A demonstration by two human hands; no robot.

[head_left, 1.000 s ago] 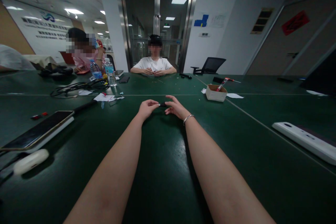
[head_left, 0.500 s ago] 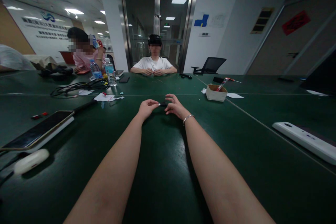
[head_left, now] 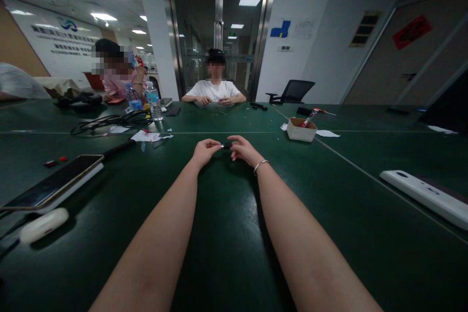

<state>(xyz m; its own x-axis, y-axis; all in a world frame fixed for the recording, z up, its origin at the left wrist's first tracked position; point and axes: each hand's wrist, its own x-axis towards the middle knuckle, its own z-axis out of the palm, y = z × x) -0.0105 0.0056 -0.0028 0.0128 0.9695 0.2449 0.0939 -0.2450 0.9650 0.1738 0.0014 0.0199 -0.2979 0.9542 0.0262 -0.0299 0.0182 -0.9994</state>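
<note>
A small black piece (head_left: 227,146) with a bright metallic-looking end is found between the two hands, over the middle of the green table (head_left: 226,239); whether the tabletop is touched by it cannot be told. Its exact type is too small to determine.

The bright end is pinched between thumb and fingertips of the left hand (head_left: 205,151). The dark end is met by the curled fingers of the right hand (head_left: 244,150); whether it is gripped there or merely touched cannot be established, as the contact is partly hidden. The piece is lined up roughly crosswise, its bright end to the left and its dark end to the right.

By judgement, the piece is light and stiff, and the smooth end may prove slippery. A fingertip hold at each end is considered suitable, with squeezing kept moderate.
</note>
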